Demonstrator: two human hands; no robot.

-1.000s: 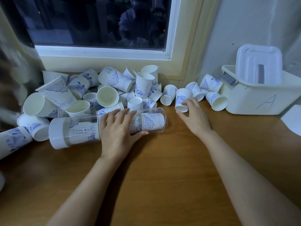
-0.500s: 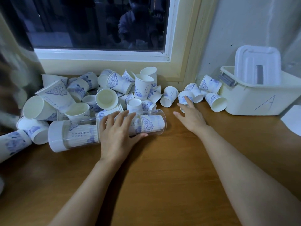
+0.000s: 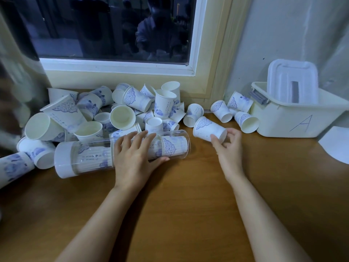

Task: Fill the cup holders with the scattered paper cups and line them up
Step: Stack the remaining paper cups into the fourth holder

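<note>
While the clear cup holder (image 3: 90,157) lies on its side toward the desk's (image 3: 188,195) back edge, stacked cups inside, the left hand (image 3: 132,157) wraps over its middle, thumb tucked below, gripping it. Just off its open end, the right hand (image 3: 229,148) pinches a paper cup (image 3: 207,128) by the rim, tipped sideways. Loose cups (image 3: 120,114) heap along the back left, and a white bin (image 3: 294,118) marked A sits back right.
</note>
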